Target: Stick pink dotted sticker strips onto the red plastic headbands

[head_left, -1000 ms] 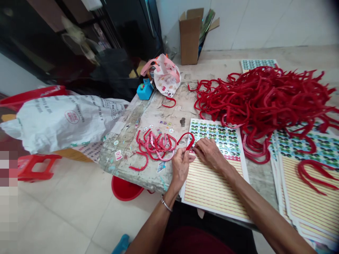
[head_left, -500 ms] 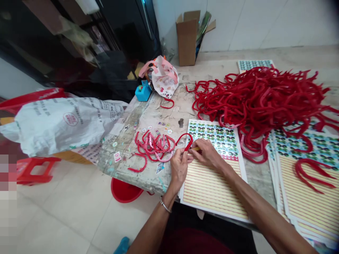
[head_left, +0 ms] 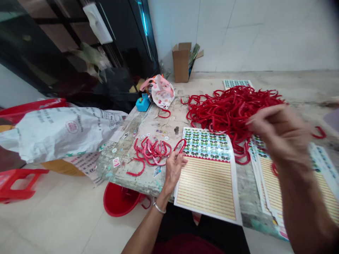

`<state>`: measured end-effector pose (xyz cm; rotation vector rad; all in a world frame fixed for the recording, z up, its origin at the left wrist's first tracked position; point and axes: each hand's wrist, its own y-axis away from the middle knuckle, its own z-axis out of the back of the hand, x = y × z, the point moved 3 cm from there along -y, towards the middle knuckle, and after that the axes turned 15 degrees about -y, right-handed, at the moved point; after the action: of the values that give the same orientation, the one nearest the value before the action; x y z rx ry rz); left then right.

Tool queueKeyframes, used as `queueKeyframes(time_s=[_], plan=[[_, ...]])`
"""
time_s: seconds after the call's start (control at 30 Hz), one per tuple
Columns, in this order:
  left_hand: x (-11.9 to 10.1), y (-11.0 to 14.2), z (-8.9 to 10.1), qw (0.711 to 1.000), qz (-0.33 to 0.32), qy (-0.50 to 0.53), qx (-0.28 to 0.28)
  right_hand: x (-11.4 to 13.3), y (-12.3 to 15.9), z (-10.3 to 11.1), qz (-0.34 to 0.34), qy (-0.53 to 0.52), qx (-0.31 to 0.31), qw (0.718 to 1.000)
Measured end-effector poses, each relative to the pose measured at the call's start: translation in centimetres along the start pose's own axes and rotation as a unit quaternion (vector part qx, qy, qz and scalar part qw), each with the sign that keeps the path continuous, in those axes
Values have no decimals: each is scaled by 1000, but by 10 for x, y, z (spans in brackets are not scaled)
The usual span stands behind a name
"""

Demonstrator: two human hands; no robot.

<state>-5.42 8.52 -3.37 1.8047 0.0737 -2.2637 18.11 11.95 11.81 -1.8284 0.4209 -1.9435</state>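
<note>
In my left hand (head_left: 175, 165) is a red U-shaped band (head_left: 181, 144), its loop standing up from my closed fingers at the left edge of a sticker sheet (head_left: 206, 187). That sheet has a patterned blue-green top and yellow strips below. My right hand (head_left: 280, 130) is raised, blurred, over the sheets on the right, close to the big pile of red bands (head_left: 227, 106). Its thumb and forefinger come together in a pinch; whatever is between them cannot be made out. Left of my left hand lies a small heap of red and pink bands (head_left: 152, 151).
More sticker sheets (head_left: 272, 187) lie on the right of the worn table (head_left: 148, 127). At the back are a cardboard box (head_left: 181, 65), a white-and-pink bag (head_left: 162, 91) and a blue tape dispenser (head_left: 143, 104). A red bucket (head_left: 116, 201) stands below the table's edge.
My right hand has left the band at my left hand and swung up and right, near the pile. My left hand still holds the band. The view has shifted slightly.
</note>
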Motion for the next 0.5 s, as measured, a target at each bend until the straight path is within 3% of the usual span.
queueKeyframes(time_s=[0.13, 0.2, 0.37, 0.5], plan=[[-55, 19, 16, 995, -56, 66, 53, -6, 12, -60, 38, 108, 183, 977], [-74, 27, 19, 987, -59, 124, 86, -7, 19, -80, 80, 152, 227, 959], [-80, 38, 18, 976, -39, 192, 98, -5, 31, -92, 144, 278, 252, 916], [-73, 39, 12, 976, -26, 194, 92, -8, 37, -89, 162, 397, 204, 880]])
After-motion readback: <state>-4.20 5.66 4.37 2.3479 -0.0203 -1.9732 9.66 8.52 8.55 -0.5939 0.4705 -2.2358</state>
